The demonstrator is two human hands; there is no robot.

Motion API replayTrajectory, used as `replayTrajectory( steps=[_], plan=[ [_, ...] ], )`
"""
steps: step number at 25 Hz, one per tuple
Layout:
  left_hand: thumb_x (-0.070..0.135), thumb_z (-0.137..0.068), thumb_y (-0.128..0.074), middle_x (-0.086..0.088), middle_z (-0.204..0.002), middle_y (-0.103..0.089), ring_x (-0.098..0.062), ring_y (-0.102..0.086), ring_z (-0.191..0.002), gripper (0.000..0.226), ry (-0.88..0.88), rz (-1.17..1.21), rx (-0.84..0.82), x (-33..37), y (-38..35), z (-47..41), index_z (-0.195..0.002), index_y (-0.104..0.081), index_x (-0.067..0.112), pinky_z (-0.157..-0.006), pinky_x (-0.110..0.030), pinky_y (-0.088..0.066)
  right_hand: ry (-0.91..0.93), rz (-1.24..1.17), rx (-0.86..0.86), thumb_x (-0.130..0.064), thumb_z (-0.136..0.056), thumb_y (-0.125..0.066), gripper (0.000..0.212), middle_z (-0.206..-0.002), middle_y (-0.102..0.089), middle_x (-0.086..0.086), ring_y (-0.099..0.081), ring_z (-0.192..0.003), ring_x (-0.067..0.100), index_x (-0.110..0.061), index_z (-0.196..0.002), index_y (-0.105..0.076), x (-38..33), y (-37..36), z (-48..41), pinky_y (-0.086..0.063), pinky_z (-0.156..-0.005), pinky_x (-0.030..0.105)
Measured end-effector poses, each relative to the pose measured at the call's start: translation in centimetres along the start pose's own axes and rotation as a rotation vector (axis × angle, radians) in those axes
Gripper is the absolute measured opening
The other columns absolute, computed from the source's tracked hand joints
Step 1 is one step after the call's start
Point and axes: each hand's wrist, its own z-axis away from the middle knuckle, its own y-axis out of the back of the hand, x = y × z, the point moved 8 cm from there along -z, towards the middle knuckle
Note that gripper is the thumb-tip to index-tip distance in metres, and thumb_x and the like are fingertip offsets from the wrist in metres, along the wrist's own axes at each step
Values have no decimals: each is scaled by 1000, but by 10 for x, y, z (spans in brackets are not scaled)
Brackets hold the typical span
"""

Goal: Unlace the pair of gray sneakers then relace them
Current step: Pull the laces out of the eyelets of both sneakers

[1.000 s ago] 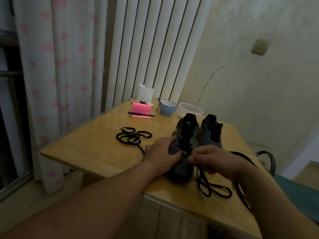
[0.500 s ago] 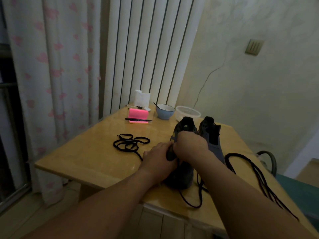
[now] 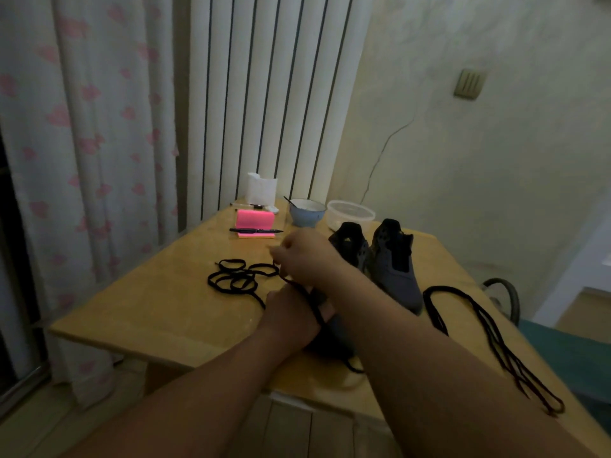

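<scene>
**Fingers (image 3: 277,256) of right hand (image 3: 305,256) curled, pinching black lace (image 3: 314,305)**

Fingertips are motion-blurred, so the exact grip is hard to read. Right hand is up off the table (image 3: 148,312), arm crossed over to 11 o'clock of the left sneaker (image 3: 347,239). Lace runs from the pinch toward 5 o'clock, across the back of the left hand (image 3: 291,315), and down to the left sneaker. Left hand rests on that sneaker; its fingers are hidden under the right forearm, so can't tell how they lie.

Left sneaker sits mid-table, toe toward 6 o'clock, heel at 12, mostly covered by both arms. Right sneaker (image 3: 395,269) is just beside it at 3 o'clock, parallel.

Coiled lace (image 3: 236,276) lies loose on the table at 10 o'clock of the left hand. Long doubled lace (image 3: 489,328) trails along the table edge from 3 to 5 o'clock of the sneakers.

Far end, 12 o'clock: pink notepad (image 3: 254,219) with a pen (image 3: 256,230) across it, blue bowl (image 3: 305,211), plastic tub (image 3: 350,213), all near each other.
</scene>
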Motion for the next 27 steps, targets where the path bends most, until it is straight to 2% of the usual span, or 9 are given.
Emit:
replayTrajectory(
  steps=[5, 8, 10, 12, 15, 18, 20, 23, 27],
  plan=[
    [38, -112, -38, -9, -109, -71, -25, -66, -101, 42, 157, 600, 171, -28, 8, -6, -117, -70, 11, -91, -41, -51, -151, -228, 481, -33, -104, -50, 34, -85, -70, 13, -68, -84, 35, -10, -86, -68, 100, 92, 41, -56, -75, 51],
    [25, -110, -43, -8, -91, -71, -21, -62, -72, 33, 499, 1020, 20, -47, 2, -18, -118, -66, 4, -65, -33, -47, -234, -220, 341, -19, -104, -55, 18, -88, -70, 8, -67, -80, 25, -14, -92, -67, 143, 98, 71, -57, -74, 43],
    [25, -109, -47, -8, -90, -73, -20, -56, -58, 26, 594, 826, -204, -53, 13, -23, -115, -65, 7, -53, -28, -39, -237, -142, 162, -27, -103, -61, 11, -95, -70, 6, -67, -86, 21, -17, -101, -66, 151, 76, 78, -60, -82, 43],
    [27, -108, -49, -8, -86, -76, -17, -56, -53, 28, 564, 520, -435, -55, 29, -19, -106, -68, 7, -45, -22, -32, -239, -128, 24, -43, -100, -66, 30, -89, -66, 9, -62, -81, 20, -13, -98, -63, 151, 57, 82, -53, -75, 37],
    [27, -107, -45, -9, -79, -78, -18, -63, -54, 37, 511, 49, -601, -73, 55, -16, -101, -74, 4, -43, -20, -33, -205, -214, -42, -39, -99, -69, 29, -81, -58, 6, -55, -73, 19, -14, -86, -59, 140, 45, 82, -44, -69, 35],
    [28, -105, -51, -9, -77, -72, -23, -67, -65, 31, 360, -205, -255, -66, 87, -38, -94, -70, 6, -60, -33, -54, -177, -293, 3, -27, -100, -66, 21, -80, -64, 6, -60, -74, 20, -11, -86, -65, 128, 57, 80, -50, -70, 35],
    [36, -104, -53, -14, -85, -69, -28, -66, -76, 33, 130, -73, 6, -28, 92, -42, -95, -68, 7, -71, -41, -56, -239, -586, -17, -23, -102, -59, 20, -79, -65, 9, -65, -76, 23, -7, -90, -64, 123, 59, 78, -52, -71, 34],
    [41, -101, -64, -1, -98, -65, -16, -64, -86, 35, -88, 258, -164, 34, 50, -28, -127, -57, 19, -67, -34, -51, -227, -894, -143, -19, -105, -54, 12, -73, -58, 5, -63, -71, 22, -10, -101, -60, 100, 58, 76, -50, -69, 35],
    [38, -97, -70, 15, -92, -53, -5, -57, -84, 42, -289, -19, -136, 56, 26, -31, -132, -47, 37, -65, -30, -47, -241, -792, -39, -8, -101, -57, 18, -80, -64, 6, -54, -56, 12, -7, -118, -64, 114, 83, 68, -38, -47, 23]
  ],
)
